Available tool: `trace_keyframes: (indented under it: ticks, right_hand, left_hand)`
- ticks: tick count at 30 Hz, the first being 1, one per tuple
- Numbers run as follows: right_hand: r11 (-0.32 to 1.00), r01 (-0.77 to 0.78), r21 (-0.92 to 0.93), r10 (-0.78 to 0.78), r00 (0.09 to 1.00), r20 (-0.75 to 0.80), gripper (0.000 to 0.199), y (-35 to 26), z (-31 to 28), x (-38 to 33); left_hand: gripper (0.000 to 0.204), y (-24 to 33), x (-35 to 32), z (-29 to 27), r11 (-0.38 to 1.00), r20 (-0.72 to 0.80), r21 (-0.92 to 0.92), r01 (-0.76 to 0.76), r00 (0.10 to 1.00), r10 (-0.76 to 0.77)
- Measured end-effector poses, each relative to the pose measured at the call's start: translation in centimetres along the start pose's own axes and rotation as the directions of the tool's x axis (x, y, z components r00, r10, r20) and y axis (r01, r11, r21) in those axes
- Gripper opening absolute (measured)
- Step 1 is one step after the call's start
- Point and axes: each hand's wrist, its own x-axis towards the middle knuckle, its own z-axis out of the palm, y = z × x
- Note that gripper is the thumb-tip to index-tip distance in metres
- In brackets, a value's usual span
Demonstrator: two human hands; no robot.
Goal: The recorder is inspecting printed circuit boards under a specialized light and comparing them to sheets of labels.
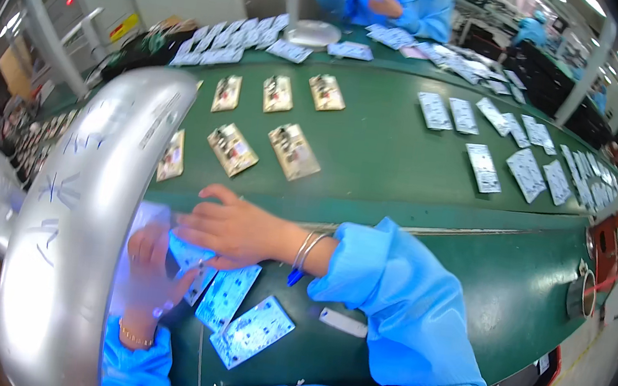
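Both hands meet low on the left, over blue-lit circuit boards beside a big lamp hood. My left hand (149,254), seen hazily past the hood's edge, has its thumb against the lower side of a circuit board (195,287); its fingers are curled and it appears to grip that board. My right hand (239,231) reaches across above the same board, one finger raised and the others bent. What its fingertips pinch, if anything, is hidden. Just right of this board lie a second circuit board (227,296) and a third circuit board (253,332), partly overlapping.
The silver lamp hood (80,234) blocks much of the left side. Cream boards with parts (292,151) stand in rows on the green table (377,140). More boards (483,168) lie at right. A pale strip (343,322) rests near my right sleeve. Across sits a co-worker (417,6).
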Motion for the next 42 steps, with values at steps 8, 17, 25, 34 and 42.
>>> trace_keyframes:
  ticks: [8,17,25,34,42]
  right_hand:
    - [0.985,-0.174,-0.003,0.173,0.985,-0.022,0.061,0.0,-0.4,-0.1]
    - [0.967,-0.253,-0.023,0.248,0.960,-0.132,0.068,1.7,-0.1,-2.2]
    - [0.968,-0.249,-0.024,0.243,0.958,-0.153,0.070,1.9,-0.1,-2.7]
    - [0.952,-0.240,0.189,0.270,0.950,-0.156,0.072,2.1,0.5,-3.3]
    - [0.926,-0.279,0.253,0.316,0.941,-0.120,0.072,2.0,0.2,-3.7]
  left_hand:
    - [0.086,-0.2,0.4,-0.3,0.956,0.007,-0.234,0.178,0.983,-0.181]
    - [0.097,-1.1,-0.3,-0.1,0.934,-0.125,-0.358,-0.008,0.991,-0.040]
    - [0.098,-1.1,-0.2,0.2,0.885,-0.102,-0.460,0.069,0.986,-0.129]
    - [0.096,-1.4,-0.3,0.1,0.883,-0.097,-0.463,0.075,0.986,-0.135]
    - [0.094,-1.5,-0.5,0.8,0.891,-0.124,-0.443,0.100,0.977,-0.171]
